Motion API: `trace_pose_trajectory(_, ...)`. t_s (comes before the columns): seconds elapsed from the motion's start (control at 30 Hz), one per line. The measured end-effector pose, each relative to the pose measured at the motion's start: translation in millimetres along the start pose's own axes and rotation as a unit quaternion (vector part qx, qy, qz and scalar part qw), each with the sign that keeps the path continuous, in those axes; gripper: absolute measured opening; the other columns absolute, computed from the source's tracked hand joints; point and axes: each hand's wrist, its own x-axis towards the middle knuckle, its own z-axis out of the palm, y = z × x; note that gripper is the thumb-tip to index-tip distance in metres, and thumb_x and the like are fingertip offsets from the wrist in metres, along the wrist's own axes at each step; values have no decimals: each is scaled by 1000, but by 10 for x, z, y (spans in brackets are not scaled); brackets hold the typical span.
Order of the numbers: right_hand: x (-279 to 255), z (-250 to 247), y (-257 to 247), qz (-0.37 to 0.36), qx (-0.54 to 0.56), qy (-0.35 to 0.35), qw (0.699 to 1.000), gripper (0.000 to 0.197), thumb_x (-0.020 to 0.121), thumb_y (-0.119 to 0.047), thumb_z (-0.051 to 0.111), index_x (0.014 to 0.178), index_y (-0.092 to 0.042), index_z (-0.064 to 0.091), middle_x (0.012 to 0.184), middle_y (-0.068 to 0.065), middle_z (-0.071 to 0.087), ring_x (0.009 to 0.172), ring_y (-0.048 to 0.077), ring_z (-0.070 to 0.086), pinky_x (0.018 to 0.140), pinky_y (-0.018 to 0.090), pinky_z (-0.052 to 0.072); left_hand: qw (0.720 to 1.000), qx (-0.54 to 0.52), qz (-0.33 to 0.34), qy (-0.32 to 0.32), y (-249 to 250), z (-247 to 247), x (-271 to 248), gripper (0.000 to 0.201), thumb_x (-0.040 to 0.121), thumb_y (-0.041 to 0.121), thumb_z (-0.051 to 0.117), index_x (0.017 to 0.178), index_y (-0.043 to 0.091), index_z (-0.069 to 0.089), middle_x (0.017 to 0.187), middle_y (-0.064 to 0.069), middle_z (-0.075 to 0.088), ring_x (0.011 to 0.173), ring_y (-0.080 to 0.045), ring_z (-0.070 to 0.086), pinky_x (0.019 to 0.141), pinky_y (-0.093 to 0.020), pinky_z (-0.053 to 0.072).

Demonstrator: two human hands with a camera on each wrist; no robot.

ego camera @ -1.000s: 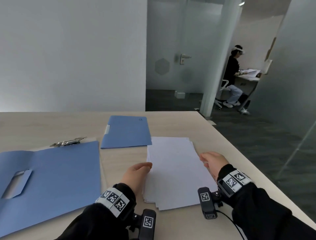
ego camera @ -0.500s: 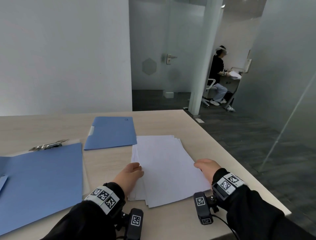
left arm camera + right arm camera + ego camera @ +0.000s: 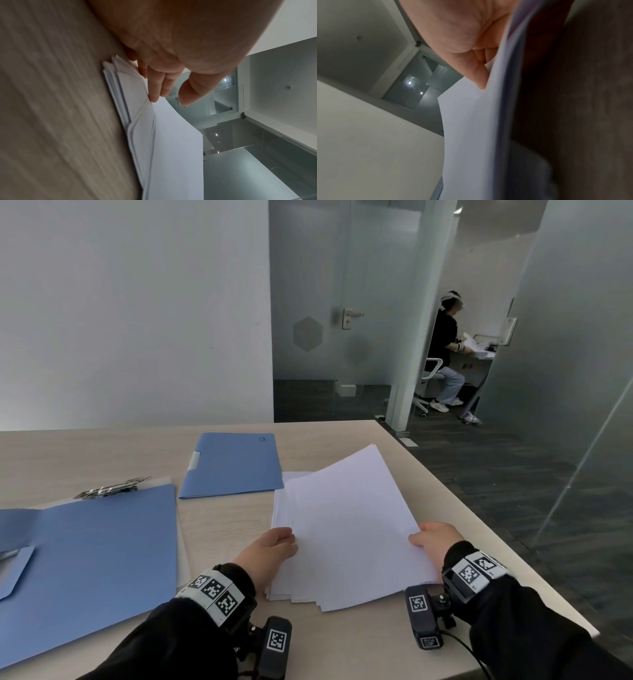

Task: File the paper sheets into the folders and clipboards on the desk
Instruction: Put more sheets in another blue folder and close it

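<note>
Right hand (image 3: pixel 433 537) pinching top white paper sheets (image 3: pixel 346 518) off the fanned stack (image 3: pixel 123 94) on the pale wood bench (image 3: pixel 222 522), thumb-on-edge grip only clear in right wrist view, left hand (image 3: pixel 270 553) fingers straight against stack, thumb free.

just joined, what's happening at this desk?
A person is filing paper. The right hand pinches a few top sheets and lifts them off the paper stack, while the left hand steadies the stack's left edge. An open blue folder and a closed blue folder wait on the desk.
</note>
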Motion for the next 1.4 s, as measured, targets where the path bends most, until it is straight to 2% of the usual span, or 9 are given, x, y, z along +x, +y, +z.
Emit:
trace_pose_trajectory(0.13, 24, 8, 30, 21, 45, -2, 999, 15, 78, -5, 67, 62, -5, 69, 82, 28, 68, 75, 33, 64, 78, 43, 52, 1000, 10, -3, -1, -9, 1, 1, 49, 94, 21, 55, 141, 17, 43, 140, 3, 53, 127, -13, 47, 104, -21, 28)
trace_pose_trajectory(0.27, 0, 89, 11, 33, 53, -35, 997, 15, 65, -17, 71, 53, -10, 70, 78, 20, 68, 76, 32, 63, 77, 39, 48, 1000, 11, -6, -3, -5, 13, -7, 48, 94, 20, 55, 140, 17, 45, 140, 3, 54, 123, -12, 48, 103, -21, 29)
trace_pose_trajectory(0.47, -109, 115, -81, -17, 48, -33, 998, 15, 82, 0, 61, 73, -8, 71, 90, 25, 73, 82, 40, 68, 82, 45, 54, 1000, -10, -15, 4, 6, -19, -23, 43, 93, 21, 57, 135, 18, 51, 132, 3, 59, 121, -12, 49, 102, -22, 29)
trace_pose_trajectory(0.63, -193, 23, -124, -63, 105, -32, 992, 20, 89, -2, 58, 84, -12, 75, 93, 20, 75, 94, 42, 69, 90, 58, 52, 990, -93, -22, 99, 71, -149, 42, 39, 73, 33, 70, 110, 21, 67, 119, -5, 65, 112, -24, 58, 108, -45, 40)
trace_pose_trajectory(0.77, -305, 43, -211, -97, 186, -45, 977, 19, 92, -5, 57, 90, -12, 74, 86, 11, 77, 83, 34, 69, 84, 48, 56, 988, -97, 30, 117, 348, -194, 16, 54, 90, 29, 61, 140, 17, 44, 127, -2, 62, 113, -22, 59, 99, -43, 46)
trace_pose_trajectory(0.9, -403, 141, -344, -152, 250, -66, 954, 19, 95, -5, 53, 96, -12, 70, 89, 6, 78, 81, 26, 69, 76, 37, 55, 975, -162, 99, 118, 648, -190, -9, 25, 92, 21, 56, 116, 19, 65, 105, -4, 74, 95, -25, 70, 92, -50, 54)
trace_pose_trajectory(1.0, -436, 175, -416, -186, 280, -77, 939, 20, 96, -3, 50, 98, -14, 67, 89, 2, 76, 80, 21, 69, 74, 36, 53, 963, -160, 162, 147, 813, -193, -51, 18, 94, 24, 53, 96, 22, 71, 94, 1, 76, 87, -19, 70, 87, -41, 55)
trace_pose_trajectory(1.13, -480, 162, -423, -193, 306, -106, 926, 22, 95, -3, 52, 107, -14, 67, 99, 6, 76, 87, 20, 72, 73, 34, 55, 955, -152, 207, 149, 795, -124, -119, 19, 98, 25, 50, 96, 24, 69, 86, 11, 75, 79, -4, 69, 73, -23, 52)
trace_pose_trajectory(1.4, -544, 211, -353, -172, 320, -127, 923, 19, 88, -1, 61, 99, -11, 72, 94, 9, 77, 82, 22, 72, 70, 33, 53, 960, -146, 200, 131, 503, 33, -150, 21, 99, 26, 48, 96, 23, 69, 88, 11, 75, 83, -3, 68, 74, -23, 49)
